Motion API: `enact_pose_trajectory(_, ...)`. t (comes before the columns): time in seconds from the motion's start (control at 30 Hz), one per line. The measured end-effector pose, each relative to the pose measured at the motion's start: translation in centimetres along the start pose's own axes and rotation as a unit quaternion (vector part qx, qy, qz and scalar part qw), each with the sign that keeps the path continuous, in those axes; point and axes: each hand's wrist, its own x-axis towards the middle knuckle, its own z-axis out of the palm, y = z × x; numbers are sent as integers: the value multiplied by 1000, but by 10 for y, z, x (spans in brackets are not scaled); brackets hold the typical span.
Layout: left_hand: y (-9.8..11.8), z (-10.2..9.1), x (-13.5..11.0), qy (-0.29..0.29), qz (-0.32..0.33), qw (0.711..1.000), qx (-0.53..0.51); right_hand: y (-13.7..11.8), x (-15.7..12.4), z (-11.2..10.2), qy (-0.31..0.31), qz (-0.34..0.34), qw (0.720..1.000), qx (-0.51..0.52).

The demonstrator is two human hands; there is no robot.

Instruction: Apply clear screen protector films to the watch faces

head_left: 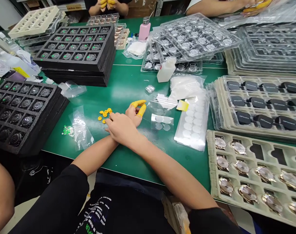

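Observation:
My left hand (135,113) reaches to the right over the green table, with yellow finger cots on its thumb and a finger. Those two fingers are apart, beside a clear plastic film with round stickers (162,120). Across my left wrist lies my right hand (121,126), bare, its fingers stretched out to the left. Its fingertips are at the edge of a small group of rolled yellow finger cots (105,113); I see nothing held in it. Further left are small green dots (68,130) and a clear plastic bag (81,126).
Black foam trays of watch parts (74,45) stand stacked at left. At right are a tray of watches (243,167), stacked trays with dark straps (260,104) and a sticker sheet (192,126). A white bottle (166,70) and pink bottle (144,30) stand behind. Co-workers' hands show opposite.

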Motion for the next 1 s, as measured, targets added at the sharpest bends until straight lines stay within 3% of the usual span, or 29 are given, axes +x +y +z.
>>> enact_pose_trajectory(0.13,3,-4,3,-31,-6,997,-65,7,30,62,-11,53,999,7)
enact_pose_trajectory(0.23,6,-6,5,-32,-52,990,-124,8,37,67,-1,55,997,45)
enact_pose_trajectory(0.3,10,-8,5,-32,-88,979,-183,4,34,42,1,62,994,95)
enact_pose_trajectory(0.37,20,-13,6,-48,-131,951,-274,3,23,3,29,69,982,171)
enact_pose_trajectory(0.47,38,-23,7,-124,-220,870,-424,18,-8,-54,84,71,963,245)
enact_pose_trajectory(0.53,48,-27,9,-168,-261,821,-480,41,-32,-76,158,186,917,316)
enact_pose_trajectory(0.57,51,-27,9,-177,-266,810,-492,54,-43,-81,196,248,882,350)
enact_pose_trajectory(0.67,50,-21,6,-177,-238,826,-480,89,-67,-81,265,399,768,425)
enact_pose_trajectory(0.73,45,-16,2,-169,-207,851,-452,100,-72,-76,274,435,727,456)
enact_pose_trajectory(0.83,40,-11,-4,-172,-171,877,-415,99,-71,-72,262,418,733,469)
enact_pose_trajectory(1.0,41,-12,-11,-197,-157,894,-371,88,-69,-68,249,392,753,466)
